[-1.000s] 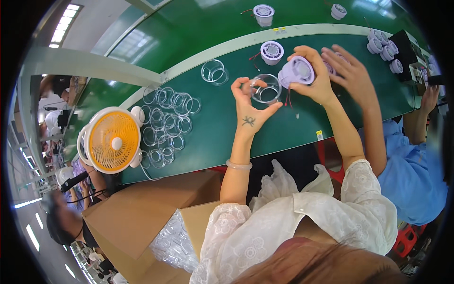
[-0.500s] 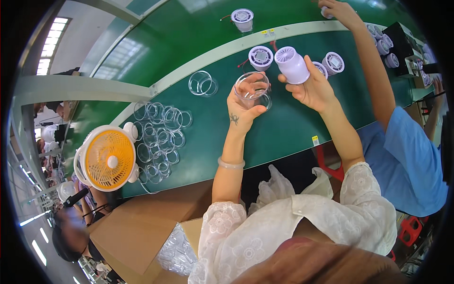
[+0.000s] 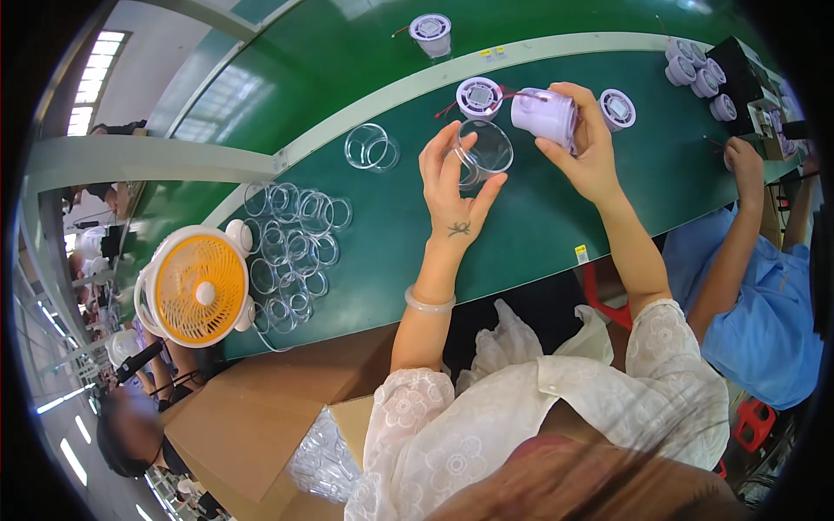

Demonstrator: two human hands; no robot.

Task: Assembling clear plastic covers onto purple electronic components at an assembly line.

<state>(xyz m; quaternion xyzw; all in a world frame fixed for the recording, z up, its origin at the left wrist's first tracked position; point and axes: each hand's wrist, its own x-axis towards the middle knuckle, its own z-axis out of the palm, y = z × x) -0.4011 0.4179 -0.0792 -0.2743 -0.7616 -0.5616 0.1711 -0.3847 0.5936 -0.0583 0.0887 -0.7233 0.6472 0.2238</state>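
Note:
My left hand [image 3: 450, 187] grips a clear plastic cup [image 3: 486, 152] by its side, fingers and thumb around its wall. To its right, my right hand [image 3: 595, 148] holds a pale lavender fan-like housing [image 3: 540, 115], tipped on its side, with a red wire [image 3: 521, 94] along it. Cup and housing are apart, with a small gap between them. Just behind them, a lavender unit with a square plate on top [image 3: 479, 97] stands on the table with red wires. Another such unit [image 3: 617, 109] stands right of my right hand.
Several clear cups [image 3: 291, 252] cluster on the green table's left, beside an orange and white fan [image 3: 201, 293]. More clear cups [image 3: 371, 148] stand further back. A lavender unit [image 3: 432, 33] sits beyond the white rail. A co-worker's hand [image 3: 745, 165] works at the right, near more units [image 3: 695, 69].
My right hand has turned the lavender housing onto its side. My left hand has moved slightly right with the cup. The co-worker's arm has drawn back toward the table's near right.

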